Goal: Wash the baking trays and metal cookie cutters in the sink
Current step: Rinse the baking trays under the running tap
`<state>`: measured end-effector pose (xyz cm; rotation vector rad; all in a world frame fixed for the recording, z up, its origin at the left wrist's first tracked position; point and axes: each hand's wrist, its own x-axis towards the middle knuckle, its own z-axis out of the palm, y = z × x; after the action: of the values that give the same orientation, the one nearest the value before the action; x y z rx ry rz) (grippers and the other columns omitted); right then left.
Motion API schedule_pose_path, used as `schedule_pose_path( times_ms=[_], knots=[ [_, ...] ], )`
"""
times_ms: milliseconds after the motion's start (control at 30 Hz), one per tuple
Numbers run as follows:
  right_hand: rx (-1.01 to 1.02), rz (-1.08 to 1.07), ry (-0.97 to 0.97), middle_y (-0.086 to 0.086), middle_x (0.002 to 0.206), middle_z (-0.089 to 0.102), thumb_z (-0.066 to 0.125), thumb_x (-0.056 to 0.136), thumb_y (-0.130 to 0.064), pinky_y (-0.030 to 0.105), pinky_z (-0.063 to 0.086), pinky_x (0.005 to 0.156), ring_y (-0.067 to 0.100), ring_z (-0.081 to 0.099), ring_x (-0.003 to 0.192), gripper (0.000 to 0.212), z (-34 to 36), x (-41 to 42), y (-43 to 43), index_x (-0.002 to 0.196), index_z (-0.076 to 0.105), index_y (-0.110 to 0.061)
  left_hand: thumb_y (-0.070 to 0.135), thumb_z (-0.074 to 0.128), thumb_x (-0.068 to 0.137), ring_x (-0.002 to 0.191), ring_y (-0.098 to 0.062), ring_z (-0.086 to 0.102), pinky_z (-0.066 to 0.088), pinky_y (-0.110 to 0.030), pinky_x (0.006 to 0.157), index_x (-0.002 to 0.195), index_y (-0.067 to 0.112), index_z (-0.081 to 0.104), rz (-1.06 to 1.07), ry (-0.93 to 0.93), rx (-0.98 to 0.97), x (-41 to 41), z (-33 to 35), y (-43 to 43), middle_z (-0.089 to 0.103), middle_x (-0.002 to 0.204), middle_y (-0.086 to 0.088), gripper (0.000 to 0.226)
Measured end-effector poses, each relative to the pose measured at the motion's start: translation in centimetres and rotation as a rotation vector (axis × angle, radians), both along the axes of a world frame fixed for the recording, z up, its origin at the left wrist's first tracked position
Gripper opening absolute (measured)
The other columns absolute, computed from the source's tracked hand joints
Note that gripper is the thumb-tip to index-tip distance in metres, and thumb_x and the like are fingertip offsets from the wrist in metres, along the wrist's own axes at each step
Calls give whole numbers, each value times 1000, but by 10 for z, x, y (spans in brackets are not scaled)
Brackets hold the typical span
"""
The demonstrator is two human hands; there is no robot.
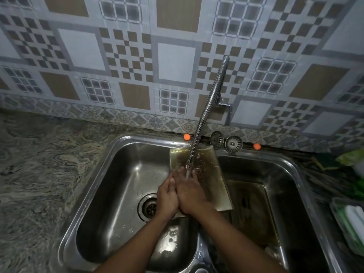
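- Head view: a baking tray (212,174) lies tilted across the divider between the two basins of the sink (118,194). Its far end leans at the sink's back edge, and its near end is under the hands.
- A second tray (250,205) lies flat on the bottom of the right basin. We see no cookie cutters.
- The tap (204,119) runs water onto the tilted tray, right where the hands meet.
- The right hand (190,194) rests on the tray with its fingers stretched forward into the stream; the tips are blurred.
- The left hand (167,196) sits against the tray's left edge, thumb up. We cannot tell whether its fingers curl round that edge.
- We judge the tray stiff, thin and light, but wet and greasy, so slippery. Its raised rim along a long side looks the safest hold, thumb inside and fingers beneath.
- Balanced on the divider, it could slide into either basin if pressed unevenly.
- Two strainers (225,141) stand at the sink's back edge; the mottled surface (39,174) lies left.
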<state>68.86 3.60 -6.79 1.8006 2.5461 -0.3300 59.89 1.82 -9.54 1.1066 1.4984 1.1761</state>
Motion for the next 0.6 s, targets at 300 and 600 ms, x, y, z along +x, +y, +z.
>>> schedule_pose_path(
  times_ms=[300,600],
  knots=[
    [-111,-148,-58,-1,161,-13,23,104,-41,35,-6,118,20,-12,149,62,12,64,-46,155,-1,-15,20,38,106,126,-9,47,36,-16,97,144,12,47,205,-29,-48,20,-8,-3,53,142,-5,40],
    [12,-149,3,11,163,0,26,102,-31,41,-1,120,27,-4,150,61,12,35,0,155,2,-13,17,42,104,127,-2,38,29,-9,101,145,10,44,270,89,29,7,11,4,47,148,-5,41]
  ],
)
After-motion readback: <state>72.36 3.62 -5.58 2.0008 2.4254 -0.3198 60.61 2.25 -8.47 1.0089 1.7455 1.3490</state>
